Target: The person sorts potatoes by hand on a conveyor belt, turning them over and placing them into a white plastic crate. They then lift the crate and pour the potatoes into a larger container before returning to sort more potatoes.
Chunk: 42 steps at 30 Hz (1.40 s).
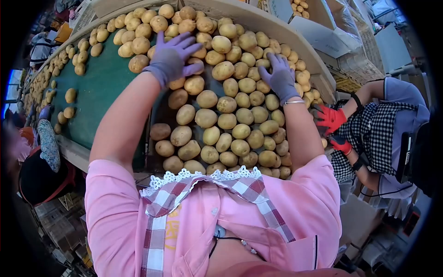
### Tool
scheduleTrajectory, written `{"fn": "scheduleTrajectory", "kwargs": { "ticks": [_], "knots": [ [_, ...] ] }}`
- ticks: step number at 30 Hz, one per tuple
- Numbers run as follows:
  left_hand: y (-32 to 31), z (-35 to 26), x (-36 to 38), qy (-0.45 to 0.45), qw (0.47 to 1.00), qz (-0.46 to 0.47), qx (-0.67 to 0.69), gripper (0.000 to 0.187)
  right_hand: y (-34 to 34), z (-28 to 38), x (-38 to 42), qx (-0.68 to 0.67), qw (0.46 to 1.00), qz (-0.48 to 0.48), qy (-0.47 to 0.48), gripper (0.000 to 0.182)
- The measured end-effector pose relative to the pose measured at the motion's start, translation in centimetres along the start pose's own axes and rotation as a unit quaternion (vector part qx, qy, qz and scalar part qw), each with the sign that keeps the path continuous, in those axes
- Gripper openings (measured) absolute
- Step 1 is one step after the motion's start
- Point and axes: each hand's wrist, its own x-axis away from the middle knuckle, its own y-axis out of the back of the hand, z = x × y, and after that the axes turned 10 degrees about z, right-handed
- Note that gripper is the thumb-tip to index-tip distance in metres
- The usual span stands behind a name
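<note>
Many potatoes point(226, 104) lie in a dense layer in front of me, on a dark surface beside a green belt. My left hand point(171, 59), in a purple-grey glove, rests on potatoes near the belt's end with its fingers spread. One potato lies by its thumb, partly covered by the hand. Over the right part of the pile is my right hand point(279, 78), gloved the same way. Its fingers are spread and reach toward the far edge, touching potatoes. Neither hand is wrapped round a potato.
The green belt point(102, 92) on the left carries more potatoes. A raised wooden rim point(295, 39) borders the far side. Cardboard boxes point(323, 37) stand beyond it. At right, a co-worker's red-gloved hand point(331, 119) is near the pile; another person point(46, 171) is at left.
</note>
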Motion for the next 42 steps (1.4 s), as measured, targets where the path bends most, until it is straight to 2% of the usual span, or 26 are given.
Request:
{"fn": "scheduleTrajectory", "kwargs": {
  "ticks": [2, 3, 5, 6, 7, 9, 10, 11, 12, 13, 14, 15, 16, 18, 20, 21, 23, 25, 27, 28, 29, 31, 33, 37, 40, 42],
  "knots": [
    [1.6, 2.9, 1.0, 0.099, 0.994, 0.041, -0.029, 0.036, -2.9, -3.8, 1.4, -0.026, 0.997, -0.049, 0.046, 0.061],
    [0.8, 5.8, 2.1, 0.141, 0.989, -0.041, 0.012, 0.03, -4.1, -5.0, 2.6, -0.038, 0.994, -0.072, 0.07, 0.062],
    [1.0, 10.6, 6.0, 0.197, 0.978, -0.045, 0.045, 0.026, -1.0, -3.1, 6.0, -0.017, 0.998, -0.002, 0.065, 0.058],
    [0.0, 13.3, 8.6, 0.289, 0.957, 0.008, -0.007, 0.028, -0.5, -2.2, 7.5, 0.014, 0.998, 0.015, 0.062, 0.056],
    [-0.4, 17.0, 12.1, 0.347, 0.926, 0.118, 0.086, 0.032, 0.0, -1.6, 8.8, 0.043, 0.997, 0.03, 0.059, 0.054],
    [-5.9, 23.5, 22.6, 0.366, 0.914, 0.096, 0.146, 0.042, 0.4, -1.8, 8.9, -0.03, 0.989, -0.005, 0.142, 0.037],
    [-3.0, 21.1, 24.7, 0.462, 0.843, 0.272, 0.033, 0.043, 1.5, -1.0, 8.7, -0.096, 0.977, -0.01, 0.192, 0.034],
    [-1.7, 19.3, 27.8, 0.483, 0.832, 0.273, 0.007, 0.043, 2.6, -0.2, 8.6, -0.163, 0.957, -0.011, 0.238, 0.03],
    [-4.8, 22.5, 33.5, 0.491, 0.841, 0.227, 0.013, 0.044, 3.1, 1.3, 7.2, -0.164, 0.945, -0.088, 0.269, 0.023],
    [-6.8, 25.9, 38.5, 0.484, 0.857, 0.152, 0.093, 0.048, 3.9, 2.8, 6.0, -0.167, 0.945, -0.071, 0.274, 0.025],
    [-10.6, 30.6, 44.7, 0.479, 0.87, 0.099, 0.057, 0.053, 4.5, 4.3, 4.8, -0.171, 0.943, -0.055, 0.279, 0.027],
    [-10.3, 30.3, 45.1, 0.468, 0.882, 0.052, 0.016, 0.053, 2.9, 5.4, 2.6, -0.208, 0.937, 0.026, 0.281, 0.033],
    [-9.5, 29.5, 45.0, 0.458, 0.889, 0.005, -0.026, 0.054, 1.5, 6.9, 1.3, -0.116, 0.949, 0.062, 0.288, 0.041],
    [-2.3, 20.4, 36.6, 0.502, 0.851, -0.14, 0.066, 0.052, 1.0, 11.0, 0.1, 0.073, 0.961, 0.14, 0.229, 0.05],
    [0.4, 15.4, 30.6, 0.379, 0.873, -0.168, 0.259, 0.053, 1.9, 12.6, -1.1, 0.081, 0.946, 0.236, 0.205, 0.052],
    [1.8, 11.8, 27.6, 0.321, 0.903, -0.166, 0.234, 0.053, 2.1, 12.3, -0.8, 0.054, 0.945, 0.256, 0.198, 0.054],
    [4.1, 6.3, 22.9, 0.218, 0.942, -0.145, 0.21, 0.056, 1.4, 11.0, 1.9, -0.065, 0.951, 0.153, 0.263, 0.057],
    [6.7, 2.7, 19.6, 0.149, 0.968, -0.081, 0.188, 0.061, 3.0, 10.6, 4.5, -0.18, 0.899, 0.017, 0.399, 0.056],
    [7.5, 0.8, 16.6, 0.1, 0.982, -0.022, 0.157, 0.064, 8.5, 10.4, 6.0, -0.021, 0.854, -0.154, 0.497, 0.052],
    [7.4, 0.4, 15.1, 0.081, 0.985, -0.008, 0.151, 0.065, 10.0, 8.9, 3.8, 0.023, 0.807, -0.288, 0.516, 0.049],
    [7.4, 0.0, 14.1, 0.062, 0.988, 0.008, 0.145, 0.066, 11.6, 6.3, 1.1, 0.068, 0.803, -0.389, 0.447, 0.048],
    [6.7, -0.2, 11.3, 0.026, 0.992, -0.012, 0.124, 0.067, 13.9, 1.0, -3.2, 0.053, 0.887, -0.421, 0.182, 0.049],
    [5.3, -0.4, 7.9, -0.004, 0.996, -0.041, 0.073, 0.067, 12.7, -0.2, -5.6, 0.071, 0.913, -0.393, 0.08, 0.05],
    [2.7, -0.6, 0.0, -0.027, 0.996, -0.086, 0.025, 0.062, 6.6, 6.6, -8.0, 0.065, 0.932, -0.234, 0.27, 0.052],
    [1.2, 0.2, -2.1, 0.042, 0.999, -0.015, -0.016, 0.052, 2.6, 10.2, -10.2, 0.011, 0.979, -0.061, 0.192, 0.054],
    [1.1, 1.5, -1.9, 0.072, 0.996, -0.004, -0.051, 0.035, 2.7, 11.1, -10.1, -0.036, 0.99, 0.053, 0.123, 0.056]
  ]
}}
